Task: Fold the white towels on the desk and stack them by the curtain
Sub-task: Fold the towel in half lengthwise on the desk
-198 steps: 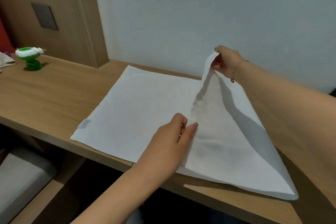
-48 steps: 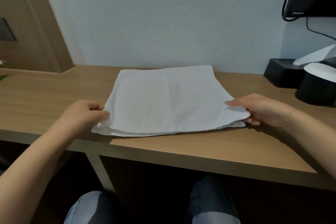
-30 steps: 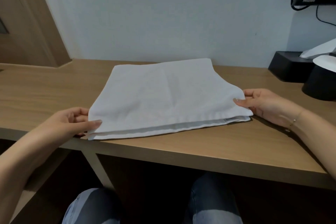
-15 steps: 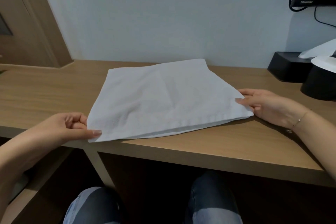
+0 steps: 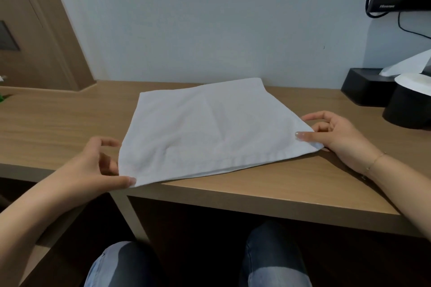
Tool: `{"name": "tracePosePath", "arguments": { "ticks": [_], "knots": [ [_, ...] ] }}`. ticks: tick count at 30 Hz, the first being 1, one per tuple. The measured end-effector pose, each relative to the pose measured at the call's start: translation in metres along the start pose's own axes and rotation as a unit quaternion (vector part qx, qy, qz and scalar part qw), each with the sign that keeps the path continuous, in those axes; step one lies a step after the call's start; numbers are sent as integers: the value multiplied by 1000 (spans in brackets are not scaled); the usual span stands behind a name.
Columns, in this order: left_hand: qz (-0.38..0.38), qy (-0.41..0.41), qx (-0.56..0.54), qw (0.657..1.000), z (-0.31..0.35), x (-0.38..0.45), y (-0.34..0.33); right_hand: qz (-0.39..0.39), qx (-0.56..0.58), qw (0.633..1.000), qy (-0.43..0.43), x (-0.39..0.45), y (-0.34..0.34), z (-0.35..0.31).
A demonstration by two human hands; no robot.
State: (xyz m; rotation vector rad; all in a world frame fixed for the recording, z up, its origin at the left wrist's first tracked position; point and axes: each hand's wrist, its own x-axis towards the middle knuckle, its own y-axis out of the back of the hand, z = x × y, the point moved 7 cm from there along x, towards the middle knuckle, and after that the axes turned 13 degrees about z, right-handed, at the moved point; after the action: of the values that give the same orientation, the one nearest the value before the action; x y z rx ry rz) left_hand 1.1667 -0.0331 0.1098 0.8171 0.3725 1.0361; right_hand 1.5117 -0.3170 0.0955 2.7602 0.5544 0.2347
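White cloth is being pinched at both near corners: the left hand [image 5: 93,168] and right hand [image 5: 335,137] are holding the folded towel [image 5: 205,130] apart on the desk [image 5: 291,179]. Judging by this, lifting evenly and matching edges is giving a clean fold.

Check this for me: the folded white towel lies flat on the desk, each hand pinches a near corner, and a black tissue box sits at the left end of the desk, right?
Not quite. The black tissue box sits at the right end of the desk, as the head view shows. The rest holds: the folded white towel lies flat, with the left hand and right hand each pinching a near corner.
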Motion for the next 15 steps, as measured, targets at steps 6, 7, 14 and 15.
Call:
{"name": "tracePosePath", "arguments": {
  "ticks": [6,7,14,15],
  "knots": [
    [35,-270,50,961,104,-17,-27,31,-45,997,58,0,0,-1],
    [14,-315,44,948,123,-20,-44,28,-44,997,59,0,0,-1],
    [-133,-346,175,912,149,-25,-161,32,-65,994,87,1,-2,-2],
    [-137,-343,189,910,144,-26,-167,34,-72,993,91,2,-2,-2]
  ]
}}
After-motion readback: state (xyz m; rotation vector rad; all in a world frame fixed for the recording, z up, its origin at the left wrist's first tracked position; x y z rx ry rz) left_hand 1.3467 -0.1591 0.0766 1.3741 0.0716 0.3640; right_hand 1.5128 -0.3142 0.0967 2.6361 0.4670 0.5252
